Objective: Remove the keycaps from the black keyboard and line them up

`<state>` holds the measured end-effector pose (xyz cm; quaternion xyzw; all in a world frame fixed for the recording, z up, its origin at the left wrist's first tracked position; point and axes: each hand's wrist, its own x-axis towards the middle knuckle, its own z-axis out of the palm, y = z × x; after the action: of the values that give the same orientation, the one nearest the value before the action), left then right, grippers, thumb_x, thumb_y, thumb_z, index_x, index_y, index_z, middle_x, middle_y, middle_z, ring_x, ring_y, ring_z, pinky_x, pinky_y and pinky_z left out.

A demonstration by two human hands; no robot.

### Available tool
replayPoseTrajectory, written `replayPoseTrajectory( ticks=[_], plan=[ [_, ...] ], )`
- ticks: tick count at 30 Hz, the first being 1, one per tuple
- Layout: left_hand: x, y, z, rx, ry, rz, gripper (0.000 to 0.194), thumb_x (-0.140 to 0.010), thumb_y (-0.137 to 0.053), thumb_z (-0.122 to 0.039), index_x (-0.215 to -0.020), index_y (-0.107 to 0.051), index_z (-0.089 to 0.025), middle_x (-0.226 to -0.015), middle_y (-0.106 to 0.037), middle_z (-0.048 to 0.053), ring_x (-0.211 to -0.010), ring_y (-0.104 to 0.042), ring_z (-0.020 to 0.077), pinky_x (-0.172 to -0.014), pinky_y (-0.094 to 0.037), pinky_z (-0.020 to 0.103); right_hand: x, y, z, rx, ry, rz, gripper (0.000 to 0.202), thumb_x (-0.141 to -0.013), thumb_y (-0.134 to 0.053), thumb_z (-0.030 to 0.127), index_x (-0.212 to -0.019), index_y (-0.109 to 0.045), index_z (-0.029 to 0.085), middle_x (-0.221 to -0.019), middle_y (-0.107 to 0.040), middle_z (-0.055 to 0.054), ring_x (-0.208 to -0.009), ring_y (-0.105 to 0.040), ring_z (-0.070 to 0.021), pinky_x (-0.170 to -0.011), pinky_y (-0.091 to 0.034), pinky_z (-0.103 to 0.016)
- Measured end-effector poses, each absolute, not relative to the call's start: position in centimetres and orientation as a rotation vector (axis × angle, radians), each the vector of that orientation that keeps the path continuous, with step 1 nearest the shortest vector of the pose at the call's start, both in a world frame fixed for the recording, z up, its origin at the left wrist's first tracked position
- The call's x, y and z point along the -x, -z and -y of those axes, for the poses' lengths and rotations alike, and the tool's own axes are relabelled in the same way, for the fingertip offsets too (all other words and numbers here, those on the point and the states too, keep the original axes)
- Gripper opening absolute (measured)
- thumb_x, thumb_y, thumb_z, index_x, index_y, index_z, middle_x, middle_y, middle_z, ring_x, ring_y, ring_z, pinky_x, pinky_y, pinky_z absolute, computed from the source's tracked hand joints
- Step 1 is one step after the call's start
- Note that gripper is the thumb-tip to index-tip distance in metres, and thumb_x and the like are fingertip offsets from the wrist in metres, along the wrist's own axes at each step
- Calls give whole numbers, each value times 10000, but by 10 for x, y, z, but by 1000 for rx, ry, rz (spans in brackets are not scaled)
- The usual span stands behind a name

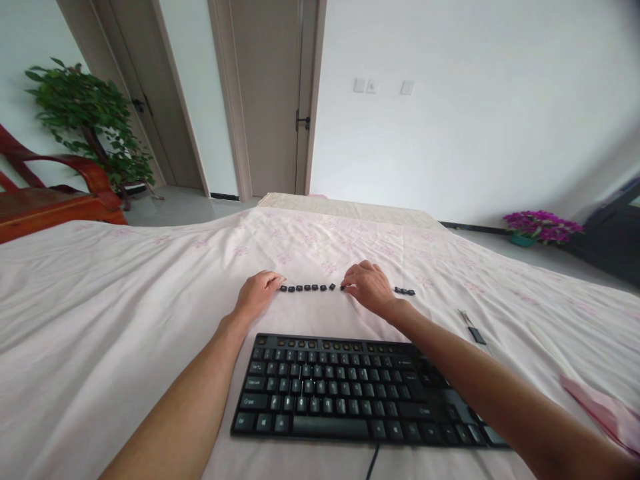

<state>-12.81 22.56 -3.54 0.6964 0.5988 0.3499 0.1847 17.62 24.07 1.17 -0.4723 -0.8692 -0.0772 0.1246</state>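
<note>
A row of small black keycaps (307, 288) lies on the pale cloth beyond the keyboard. At the row's left end is my left hand (256, 292), its fingers drawn together with the tips beside the end keycap; what is between them is hidden. My right hand (369, 288) pinches one keycap (343, 288) between thumb and fingers, just right of a slightly turned keycap (332, 287). Past this hand, more keycaps (405, 291) sit close together. The black keyboard (330, 427) is nearest me, my right forearm crossing above its right side. Its function row shows bare key spots.
A wire tool with a dark handle (476, 333) lies right of the keyboard. Pink fabric (603, 407) is at the right edge. The flowered cloth (150, 320) has folds. Beyond stand a wooden chair (95, 180), a green plant (80, 100) and purple flowers (543, 225).
</note>
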Motion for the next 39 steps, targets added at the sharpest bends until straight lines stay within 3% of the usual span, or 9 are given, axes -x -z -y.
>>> replayPoseTrajectory(
  ticks=[12, 19, 30, 39],
  plan=[
    [131, 41, -229, -2011, -1062, -1644, 325, -871, -472, -457, -909, -726, -258, -968, -711, 19, -901, -628, 194, -820, -443, 269, -171, -9, -247, 1448, 103, 2446, 161, -757, -713, 243, -903, -754, 297, -1004, -691, -20, -974, -495, -250, -822, -340, -359],
    [131, 41, -229, -2017, -1048, -1651, 329, -877, -467, -462, -921, -720, -256, -990, -709, 22, -917, -626, 196, -828, -443, 270, -162, -9, -245, 1368, 149, 2480, 163, -789, -698, 264, -941, -744, 297, -1022, -677, -30, -979, -493, -246, -819, -330, -361],
    [131, 42, -229, -2014, -1039, -1660, 325, -875, -470, -442, -936, -726, -250, -993, -709, 25, -932, -622, 194, -839, -444, 273, -151, -11, -250, 1389, 252, 2564, 49, -781, -711, 252, -821, -739, 255, -977, -671, -35, -952, -485, -238, -771, -302, -344],
    [132, 42, -229, -2025, -1059, -1650, 322, -872, -477, -443, -927, -733, -256, -989, -711, 22, -919, -628, 185, -824, -447, 265, -155, -14, -248, 1470, 121, 2460, 139, -768, -711, 271, -902, -743, 284, -1032, -674, -21, -984, -483, -241, -811, -319, -344]
  ],
)
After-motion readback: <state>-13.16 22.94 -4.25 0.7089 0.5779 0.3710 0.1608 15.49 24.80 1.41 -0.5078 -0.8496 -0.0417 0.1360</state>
